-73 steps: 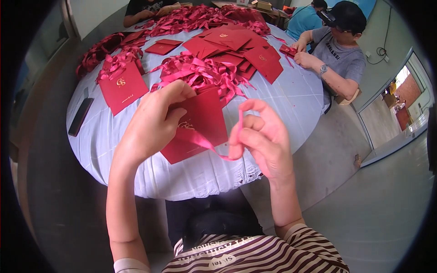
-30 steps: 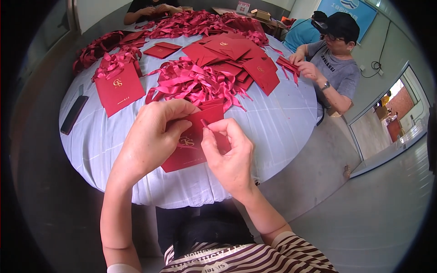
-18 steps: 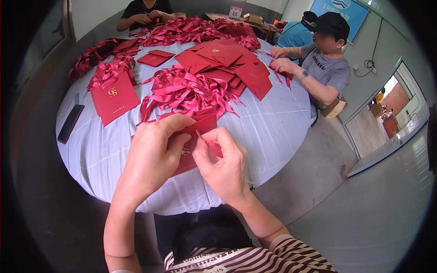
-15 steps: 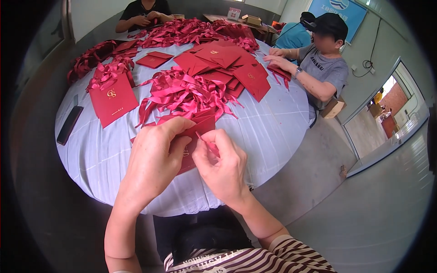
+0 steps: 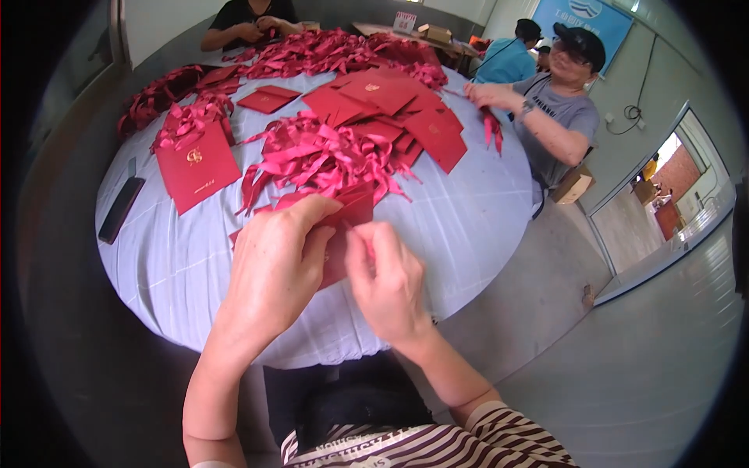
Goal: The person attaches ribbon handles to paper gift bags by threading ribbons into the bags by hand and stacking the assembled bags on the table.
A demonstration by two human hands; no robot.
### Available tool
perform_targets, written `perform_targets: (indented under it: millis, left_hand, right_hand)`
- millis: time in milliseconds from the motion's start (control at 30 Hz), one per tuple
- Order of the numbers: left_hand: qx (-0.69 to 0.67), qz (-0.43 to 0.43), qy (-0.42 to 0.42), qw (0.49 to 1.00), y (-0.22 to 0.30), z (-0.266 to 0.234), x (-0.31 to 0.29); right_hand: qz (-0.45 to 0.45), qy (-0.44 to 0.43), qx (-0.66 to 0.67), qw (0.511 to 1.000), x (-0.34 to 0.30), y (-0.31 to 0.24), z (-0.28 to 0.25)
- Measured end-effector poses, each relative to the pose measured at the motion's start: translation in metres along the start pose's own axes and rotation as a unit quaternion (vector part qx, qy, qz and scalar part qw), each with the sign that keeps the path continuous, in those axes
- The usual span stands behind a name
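A small red paper gift bag [image 5: 335,265] is in front of me at the table's near side, partly hidden by my hands. My left hand [image 5: 273,269] grips its upper edge between thumb and fingers. My right hand [image 5: 388,285] is closed in a pinch beside it, fingertips at the bag's face. A bit of pink ribbon [image 5: 370,251] shows between those fingers; most of it is hidden. Just beyond lies a tangled heap of pink-red ribbon [image 5: 320,156]. To the left, a flat red bag [image 5: 199,171] with gold print has ribbons bunched at its top.
More red bags [image 5: 382,90] lie stacked at the middle of the round cloth-covered table [image 5: 468,226]. A ribbon heap [image 5: 328,51] covers the far side. A black phone [image 5: 121,210] rests at the left edge. Co-workers sit at the far side and right, one handling ribbon [image 5: 491,129].
My right hand has shifted slightly right, and less ribbon shows in its fingers. My left hand still grips the bag. The co-worker at right has raised their hands, with ribbon hanging below.
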State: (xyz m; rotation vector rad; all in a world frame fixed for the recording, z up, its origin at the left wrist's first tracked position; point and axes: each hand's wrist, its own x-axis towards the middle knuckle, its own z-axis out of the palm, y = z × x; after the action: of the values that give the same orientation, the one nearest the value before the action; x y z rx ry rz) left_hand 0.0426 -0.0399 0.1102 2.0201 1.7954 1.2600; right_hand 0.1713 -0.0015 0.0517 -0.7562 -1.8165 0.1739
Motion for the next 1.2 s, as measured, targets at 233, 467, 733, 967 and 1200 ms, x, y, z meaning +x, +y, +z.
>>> perform_targets:
  millis: [233,467,733,967,1200]
  left_hand:
    - [0.029,0.042,0.026,0.998,-0.002,0.006,-0.004]
    - [0.051,0.066,0.03,0.996,0.002,0.009,-0.005]
    - [0.074,0.053,0.032,0.995,0.006,0.01,-0.009]
    - [0.105,0.05,0.037,0.993,0.007,0.012,-0.009]
    - [0.106,0.056,0.047,0.992,0.006,0.015,-0.011]
  right_hand:
    - [0.007,-0.016,-0.013,1.0,0.004,-0.003,-0.002]
    - [0.052,-0.061,0.023,0.997,0.004,-0.005,-0.009]
    - [0.069,-0.08,0.055,0.993,0.007,-0.002,-0.009]
    - [0.109,-0.108,0.108,0.982,0.007,0.0,-0.009]
    - [0.021,-0.091,0.03,0.995,0.011,0.002,-0.011]
